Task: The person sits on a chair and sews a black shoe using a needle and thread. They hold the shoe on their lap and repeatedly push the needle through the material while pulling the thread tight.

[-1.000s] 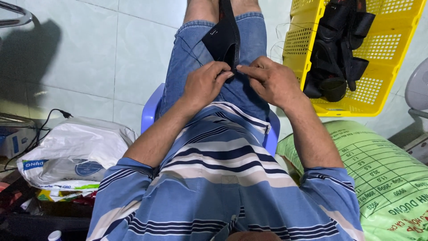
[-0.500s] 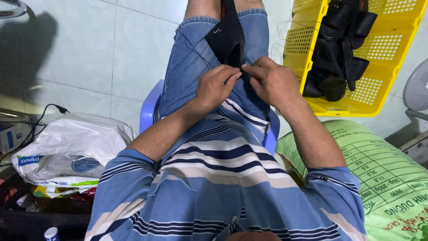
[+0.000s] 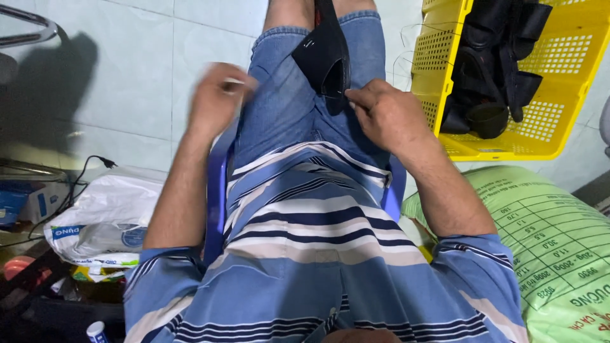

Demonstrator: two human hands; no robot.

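A black shaped strap piece [image 3: 321,54] lies on my lap, over denim shorts. My right hand [image 3: 384,117] pinches its near edge with thumb and fingers. My left hand [image 3: 216,101] is raised over my left thigh, away from the piece and blurred by motion. Its fingers are closed around a small pale bit [image 3: 232,81] that I cannot make out. I sit on a blue plastic chair [image 3: 216,190] and a striped shirt fills the lower view.
A yellow perforated crate [image 3: 438,38] stands at the right, with several black strap pieces [image 3: 495,63] in it. A green printed sack [image 3: 559,241] lies at the lower right. On the left are a white plastic bag [image 3: 108,216] and a black cable [image 3: 82,171] on the tiled floor.
Both hands were together at the black piece's near edge. My left hand has now swung away to the left and up, while my right hand stays on the piece.
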